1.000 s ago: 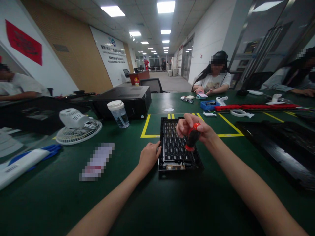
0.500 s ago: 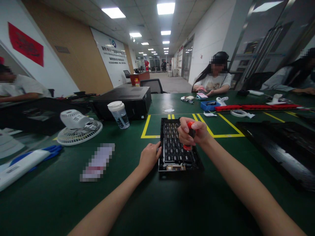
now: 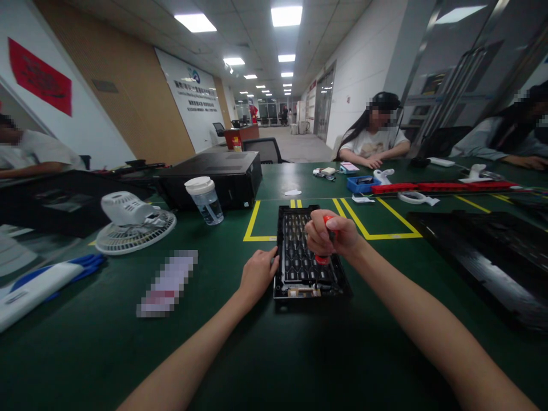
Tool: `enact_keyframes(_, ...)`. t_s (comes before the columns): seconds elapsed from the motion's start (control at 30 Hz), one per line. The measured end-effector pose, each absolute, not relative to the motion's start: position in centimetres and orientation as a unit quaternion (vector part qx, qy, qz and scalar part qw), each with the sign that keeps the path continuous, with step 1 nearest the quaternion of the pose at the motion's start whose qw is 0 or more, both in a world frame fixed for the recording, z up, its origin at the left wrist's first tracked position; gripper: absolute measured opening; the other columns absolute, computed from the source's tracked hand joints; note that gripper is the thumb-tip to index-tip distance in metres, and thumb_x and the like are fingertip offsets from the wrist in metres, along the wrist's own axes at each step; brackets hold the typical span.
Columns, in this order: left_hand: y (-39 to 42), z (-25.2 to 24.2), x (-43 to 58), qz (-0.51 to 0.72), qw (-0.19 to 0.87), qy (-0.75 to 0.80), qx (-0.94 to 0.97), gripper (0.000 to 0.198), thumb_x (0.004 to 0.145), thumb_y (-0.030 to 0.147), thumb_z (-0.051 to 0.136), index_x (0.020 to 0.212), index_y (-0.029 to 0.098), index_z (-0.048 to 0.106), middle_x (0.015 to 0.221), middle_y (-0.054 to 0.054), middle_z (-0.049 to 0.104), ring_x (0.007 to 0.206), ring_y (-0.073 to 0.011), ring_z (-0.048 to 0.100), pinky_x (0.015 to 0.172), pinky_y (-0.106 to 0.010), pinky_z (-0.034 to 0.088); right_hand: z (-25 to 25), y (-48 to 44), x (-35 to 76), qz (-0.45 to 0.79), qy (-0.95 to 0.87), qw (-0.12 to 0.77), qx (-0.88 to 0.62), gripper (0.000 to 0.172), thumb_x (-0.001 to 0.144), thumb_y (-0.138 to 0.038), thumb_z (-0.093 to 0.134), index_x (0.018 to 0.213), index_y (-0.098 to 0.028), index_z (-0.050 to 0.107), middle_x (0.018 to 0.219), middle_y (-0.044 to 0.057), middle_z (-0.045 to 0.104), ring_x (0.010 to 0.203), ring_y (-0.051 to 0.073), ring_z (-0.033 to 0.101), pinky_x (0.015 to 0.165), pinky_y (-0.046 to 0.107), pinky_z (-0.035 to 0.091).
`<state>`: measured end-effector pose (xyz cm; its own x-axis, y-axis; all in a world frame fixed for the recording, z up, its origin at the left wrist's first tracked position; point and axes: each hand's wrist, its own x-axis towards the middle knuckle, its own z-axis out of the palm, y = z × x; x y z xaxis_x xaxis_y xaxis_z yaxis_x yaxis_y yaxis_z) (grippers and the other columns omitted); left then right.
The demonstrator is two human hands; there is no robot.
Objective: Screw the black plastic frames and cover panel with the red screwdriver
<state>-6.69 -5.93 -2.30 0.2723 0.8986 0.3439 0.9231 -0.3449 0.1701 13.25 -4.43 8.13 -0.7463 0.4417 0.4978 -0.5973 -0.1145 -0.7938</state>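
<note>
A black plastic case [image 3: 295, 266] with rows of honeycomb-like cells lies on the green table in front of me. My left hand [image 3: 258, 271] is closed on its left edge, fingers against the rim, steadying it. In my right hand [image 3: 327, 234], the fingers are wrapped round the red handle of a screwdriver [image 3: 324, 260], held upright over the right half of the case. Its shaft points down toward the lower right part; the tip is too small to make out. A small tan part [image 3: 303, 292] sits along the near edge of the case.
To the left are a lidded cup [image 3: 206, 201], a white fan [image 3: 135, 225], a blurred flat object [image 3: 169, 283] and a big black box [image 3: 209, 177]. A black panel [image 3: 479, 262] lies right. Beyond stand a blue tray [image 3: 362, 184] and a red strip [image 3: 445, 186]; people sit around.
The screwdriver and right hand have shifted slightly left and down toward the near part of the case. My left hand stays at the edge. The person across has put their hands on the table.
</note>
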Motion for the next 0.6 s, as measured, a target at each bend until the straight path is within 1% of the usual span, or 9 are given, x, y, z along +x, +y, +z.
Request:
enact_keyframes(0.33,-6.0,-2.3,-6.6,-0.187,0.026,-0.579,-0.793,0.037,0.089,0.033,0.036,0.122,0.024,0.050,0.092,-0.004,0.063,0.083,-0.0149,0.056,0.071,-0.025,0.043,8.5,-5.1,13.1,0.715,-0.574,0.399,0.021,0.017,0.076,-0.023,0.050,0.062,-0.013,0.054,0.048,-0.004,0.048,0.032,0.005,0.038,0.032,0.016,0.029)
enact_keyframes(0.6,-6.1,-2.1,-6.4,-0.186,0.023,-0.578,-0.794,0.037,0.089,0.033,0.035,0.121,0.023,0.051,0.092,-0.005,0.063,0.083,-0.0150,0.056,0.072,-0.025,0.043,8.6,-5.6,13.4,0.683,-0.580,0.443,-0.023,0.017,0.077,-0.021,0.047,0.063,-0.014,0.052,0.047,-0.005,0.047,0.032,0.005,0.038,0.033,0.017,0.029)
